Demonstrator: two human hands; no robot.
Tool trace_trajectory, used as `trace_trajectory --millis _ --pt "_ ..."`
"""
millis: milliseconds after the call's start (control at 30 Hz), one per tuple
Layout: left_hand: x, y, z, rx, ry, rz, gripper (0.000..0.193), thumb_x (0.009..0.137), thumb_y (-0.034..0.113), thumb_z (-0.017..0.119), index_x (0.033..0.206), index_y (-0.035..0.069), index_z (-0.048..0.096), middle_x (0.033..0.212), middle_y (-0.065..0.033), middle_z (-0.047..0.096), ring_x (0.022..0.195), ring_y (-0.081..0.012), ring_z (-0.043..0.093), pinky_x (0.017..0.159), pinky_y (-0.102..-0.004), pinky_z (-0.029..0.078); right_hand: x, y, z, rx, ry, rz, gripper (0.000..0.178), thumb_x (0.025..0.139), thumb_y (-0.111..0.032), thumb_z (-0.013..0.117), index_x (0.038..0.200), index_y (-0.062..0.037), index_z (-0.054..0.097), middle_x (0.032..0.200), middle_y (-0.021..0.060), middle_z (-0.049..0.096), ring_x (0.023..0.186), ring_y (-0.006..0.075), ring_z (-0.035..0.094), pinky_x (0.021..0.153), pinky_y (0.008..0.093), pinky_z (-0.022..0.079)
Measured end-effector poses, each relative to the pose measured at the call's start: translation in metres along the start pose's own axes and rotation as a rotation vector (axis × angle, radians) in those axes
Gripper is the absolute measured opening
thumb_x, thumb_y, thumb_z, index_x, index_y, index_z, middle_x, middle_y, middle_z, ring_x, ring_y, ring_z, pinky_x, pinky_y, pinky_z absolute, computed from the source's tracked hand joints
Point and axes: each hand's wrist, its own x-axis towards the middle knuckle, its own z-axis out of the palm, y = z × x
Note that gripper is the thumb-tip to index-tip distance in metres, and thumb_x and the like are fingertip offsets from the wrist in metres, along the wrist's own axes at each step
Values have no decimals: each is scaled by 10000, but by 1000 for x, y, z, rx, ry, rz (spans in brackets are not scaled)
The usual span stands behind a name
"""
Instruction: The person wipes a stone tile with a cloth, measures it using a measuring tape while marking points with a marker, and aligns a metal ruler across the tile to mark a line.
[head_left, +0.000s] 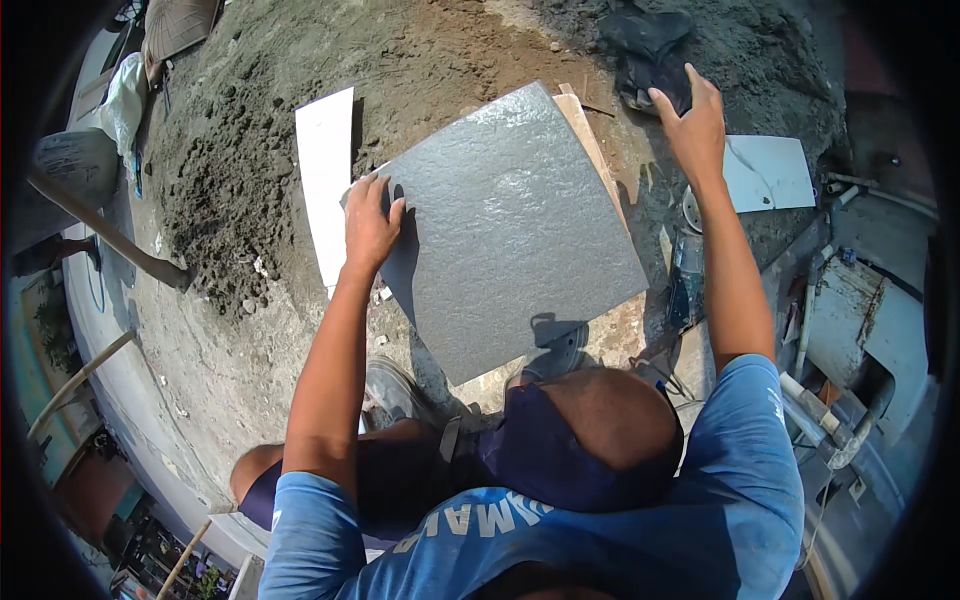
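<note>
Grey tile [510,230]: lying face up and aslant, right in front, partly covering a tan board [583,132] at the upper right edge.
Left hand [370,228]: at the tile's left corner, apparently clamping the edge between thumb and fingers.
Right hand [698,130]: out beyond the tile, thumb and forefinger spread at a dark crumpled thing [648,45] — cannot tell whether gripping it.
White sheet [325,180]: just beside the left hand.
Step in hand: looks like steadying the tile single-handed while reaching away right.
Next move: seems to call for a sure right-hand grasp — without letting that corner slip.
</note>
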Motion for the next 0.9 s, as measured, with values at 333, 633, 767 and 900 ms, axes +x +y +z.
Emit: trace_trajectory --millis 333,633,767,900 --pt "99 5 36 -31 -309 -86 555 832 452 705 1137 -9 655 1085 -228 678 1032 -389 633 916 -454 486 -355 -32 -35 1298 -709 1641 447 942 -256 656 1200 49 455 1104 163 557 913 225 616 780 287 535" --pt "95 1 15 8 -346 -224 623 759 522 764 976 -56 681 917 -256 693 864 -375 675 805 -435 519 -383 -72 -2 1273 -541 1451 213 992 -223 569 1063 -48 468 955 93 622 791 194 637 751 387 550" --pt "69 -12 -41 -323 -290 -415 391 829 383 770 824 27 607 697 4 570 592 -75 485 546 -265 418 -331 -63 -15 1311 -425 1182 245 999 -291 536 1020 -47 536 855 41 611 709 94 573 612 232 475" --pt "33 -6 -56 -451 -157 -704 376 846 363 759 816 20 609 673 21 548 574 -77 463 520 -256 376 -228 -46 9 1169 -289 901 328 997 -317 536 1096 -8 585 867 41 628 704 117 557 657 281 459"
